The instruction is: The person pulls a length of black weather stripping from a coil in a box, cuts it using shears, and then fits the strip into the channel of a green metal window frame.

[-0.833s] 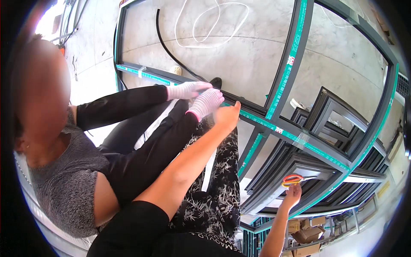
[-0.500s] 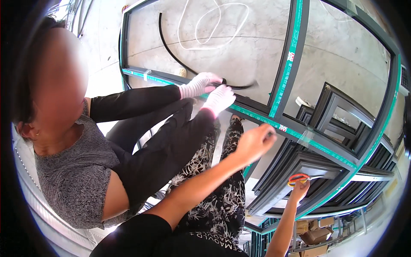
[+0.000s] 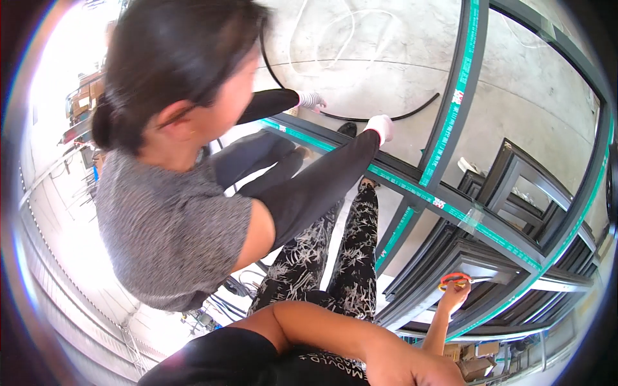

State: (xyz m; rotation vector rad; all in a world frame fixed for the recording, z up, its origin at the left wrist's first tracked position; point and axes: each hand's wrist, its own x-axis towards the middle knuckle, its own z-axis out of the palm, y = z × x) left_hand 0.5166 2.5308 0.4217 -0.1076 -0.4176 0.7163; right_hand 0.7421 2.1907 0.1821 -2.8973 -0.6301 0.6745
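My right hand (image 3: 454, 300) is out ahead of me on the right, its fingers wrapped around the scissors (image 3: 454, 279) by their orange-red and yellow handles. The blades point away to the right, and from this angle the scissors show against a stack of dark frames (image 3: 432, 283); I cannot tell whether they touch it. My left arm (image 3: 322, 327) folds across the front of my black shirt (image 3: 219, 360), bringing my left hand (image 3: 418, 372) to the lower edge of the view. Its fingers are cut off there, so I cannot tell whether they are clenched, released or grasping anything.

Ahead of me is a big dark frame (image 3: 476, 48) with green tape along its bars. To my left a co-worker (image 3: 174, 219) in a grey top and black sleeves leans over it. One gloved hand (image 3: 381, 127) of theirs is at the bar, beside a black strip (image 3: 421, 109) that curves over the concrete floor (image 3: 412, 71); their other glove (image 3: 312, 100), striped, is farther off, near the same strip. A loose white cord (image 3: 386, 14) lies on the floor past them. Cardboard boxes (image 3: 476, 368) sit at the lower right.
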